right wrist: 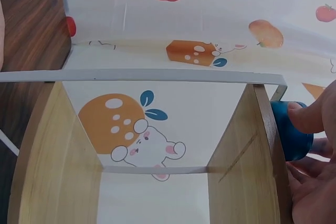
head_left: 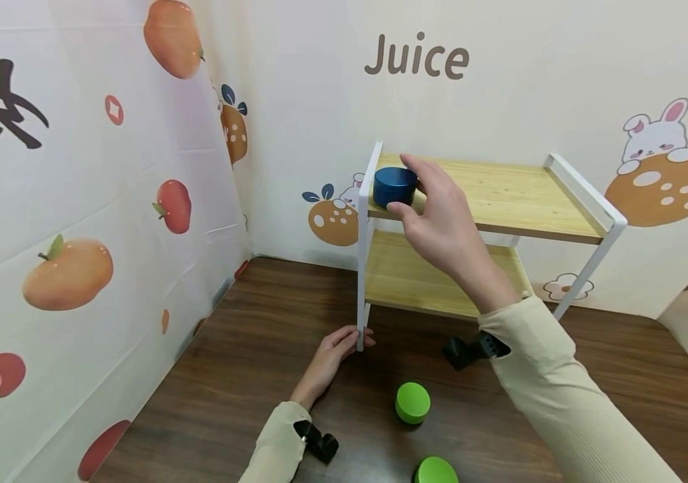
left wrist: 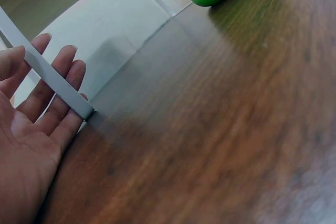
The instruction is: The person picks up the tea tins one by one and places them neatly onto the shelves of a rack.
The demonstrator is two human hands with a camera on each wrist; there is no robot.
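A small two-tier shelf (head_left: pixel 501 191) with pale wooden boards and a white metal frame stands on the table. My right hand (head_left: pixel 443 218) grips a round dark-blue tin (head_left: pixel 395 186) between thumb and fingers, at the left end of the top board. In the right wrist view the blue tin (right wrist: pixel 293 132) sits right against that board. Low down, my left hand (head_left: pixel 334 352) holds the shelf's front left leg (head_left: pixel 362 282) near its foot. The left wrist view has the fingers behind the white leg (left wrist: pixel 58 83) and the thumb in front.
Two bright green round tins (head_left: pixel 413 402) (head_left: pixel 436 471) stand on the dark wooden table (head_left: pixel 247 376), in front of the shelf. The lower board (head_left: pixel 422 275) lies beneath the top one. Printed wall coverings (head_left: pixel 296 100) close off the back and left side.
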